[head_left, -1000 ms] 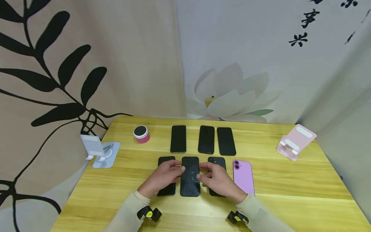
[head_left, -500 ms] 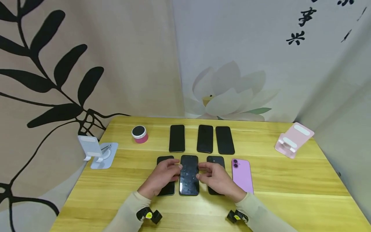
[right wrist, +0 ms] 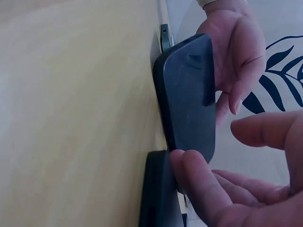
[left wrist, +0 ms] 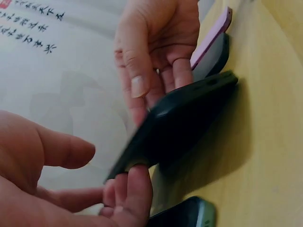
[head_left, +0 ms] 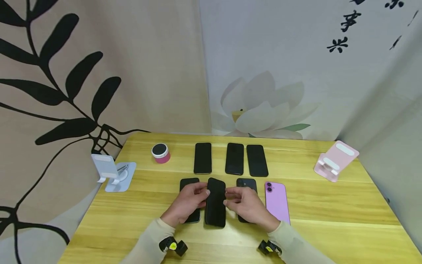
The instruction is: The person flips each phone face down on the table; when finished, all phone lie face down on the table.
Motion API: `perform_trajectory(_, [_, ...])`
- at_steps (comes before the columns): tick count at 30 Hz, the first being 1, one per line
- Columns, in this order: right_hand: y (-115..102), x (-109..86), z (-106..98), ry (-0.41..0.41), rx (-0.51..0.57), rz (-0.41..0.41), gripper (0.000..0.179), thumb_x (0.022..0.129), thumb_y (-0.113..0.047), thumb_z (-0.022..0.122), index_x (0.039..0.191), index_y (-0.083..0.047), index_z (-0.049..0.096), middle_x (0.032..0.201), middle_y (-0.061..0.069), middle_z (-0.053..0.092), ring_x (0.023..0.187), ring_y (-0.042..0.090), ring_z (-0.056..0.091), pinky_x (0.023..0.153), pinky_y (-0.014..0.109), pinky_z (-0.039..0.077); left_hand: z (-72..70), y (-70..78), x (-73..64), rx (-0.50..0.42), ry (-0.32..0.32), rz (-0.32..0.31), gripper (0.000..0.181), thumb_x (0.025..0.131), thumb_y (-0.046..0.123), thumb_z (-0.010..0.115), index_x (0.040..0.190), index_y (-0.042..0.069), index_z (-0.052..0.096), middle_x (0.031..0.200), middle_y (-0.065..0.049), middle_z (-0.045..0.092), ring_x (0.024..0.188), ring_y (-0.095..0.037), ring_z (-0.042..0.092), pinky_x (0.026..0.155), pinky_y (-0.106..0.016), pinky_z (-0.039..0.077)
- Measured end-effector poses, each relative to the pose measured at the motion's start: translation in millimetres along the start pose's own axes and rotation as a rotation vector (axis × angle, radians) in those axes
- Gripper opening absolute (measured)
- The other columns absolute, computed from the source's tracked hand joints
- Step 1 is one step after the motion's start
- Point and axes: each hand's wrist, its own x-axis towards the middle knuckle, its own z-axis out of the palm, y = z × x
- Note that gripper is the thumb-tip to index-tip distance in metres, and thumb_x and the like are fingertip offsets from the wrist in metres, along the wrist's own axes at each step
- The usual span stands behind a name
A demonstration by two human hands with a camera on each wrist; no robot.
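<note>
"Where's the black phone (head_left: 215, 205)?"
"Between the hands, tilted up from the table (head_left: 333, 205): left hand (head_left: 188, 203) and right hand (head_left: 248, 205) hold its opposite long edges with curled fingers, thumbs standing clear."
"And around them?"
"A dark phone (head_left: 194, 219) partly beneath the left, a grey phone (head_left: 249, 182) partly beneath the right, a purple phone (head_left: 277, 201) just past that."

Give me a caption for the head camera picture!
Left hand and right hand hold a tilted phone over the wooden table.
</note>
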Motion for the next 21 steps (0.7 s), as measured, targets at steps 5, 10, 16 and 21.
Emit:
perform_trajectory(5, [1, 0.0, 1, -0.024, 0.027, -0.012, 0.048, 0.100, -0.025, 0.073, 0.137, 0.004, 0.066, 0.133, 0.022, 0.072, 0.114, 0.032, 0.075, 0.091, 0.037, 0.064, 3.5, -5.5, 2.1, -0.094, -0.041, 0.013, 0.045, 0.111, 0.008, 0.052, 0.154, -0.001, 0.047, 0.135, -0.026, 0.063, 0.109, -0.025, 0.071, 0.090, -0.039, 0.064])
perform_trajectory(10, [1, -1.0, 1, -0.032, 0.042, -0.016, 0.044, 0.101, -0.024, 0.072, 0.135, 0.005, 0.067, 0.130, 0.022, 0.073, 0.113, 0.032, 0.075, 0.091, 0.036, 0.064, 6.8, -8.1, 3.2, -0.153, -0.106, 0.013, 0.048, 0.111, 0.010, 0.053, 0.158, 0.006, 0.042, 0.144, -0.029, 0.060, 0.120, -0.031, 0.071, 0.096, -0.041, 0.063])
perform_trajectory(16, [-2, -2.1, 0, -0.042, 0.115, 0.016, 0.045, 0.103, -0.027, 0.070, 0.136, 0.004, 0.066, 0.125, 0.022, 0.075, 0.111, 0.031, 0.076, 0.086, 0.034, 0.065, 11.6, -8.4, 6.4, -0.191, -0.187, -0.024, 0.054, 0.110, 0.018, 0.058, 0.160, 0.007, 0.039, 0.147, -0.028, 0.059, 0.120, -0.034, 0.072, 0.094, -0.042, 0.064])
perform_trajectory(21, [-4, -2.5, -1, -0.077, 0.185, 0.047, 0.051, 0.104, -0.028, 0.069, 0.143, 0.004, 0.061, 0.128, 0.024, 0.073, 0.104, 0.028, 0.077, 0.080, 0.037, 0.066, 17.8, -9.2, 8.9, -0.168, -0.227, -0.047, 0.061, 0.110, 0.026, 0.060, 0.161, 0.004, 0.035, 0.141, -0.024, 0.063, 0.116, -0.029, 0.073, 0.092, -0.045, 0.064])
